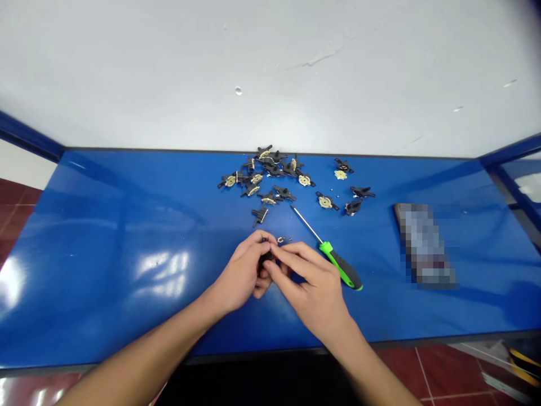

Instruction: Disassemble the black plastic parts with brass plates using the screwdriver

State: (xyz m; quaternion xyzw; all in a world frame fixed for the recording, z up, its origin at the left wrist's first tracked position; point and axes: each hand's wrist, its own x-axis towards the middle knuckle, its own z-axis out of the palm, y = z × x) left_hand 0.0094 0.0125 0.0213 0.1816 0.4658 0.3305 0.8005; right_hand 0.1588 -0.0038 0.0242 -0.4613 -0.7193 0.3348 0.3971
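Observation:
Near the middle of the blue table, my left hand (245, 270) is closed around a small black plastic part (264, 260), most of which the fingers hide. The fingertips of my right hand (310, 276) pinch the same part from the other side. Just beyond my fingers lie a small copper-coloured clip (280, 240) and a tiny metal piece (290, 239). A screwdriver (338, 265) with a green and black handle rests right of my right hand, its tip pointing away to the left.
Several black parts with brass-coloured discs (304, 180) lie in a loose cluster toward the back of the table (105, 254). A few more black parts (362, 192) sit farther right. A phone-like object (422, 242), blurred out, lies at the right. Behind rises a white panel (169, 73).

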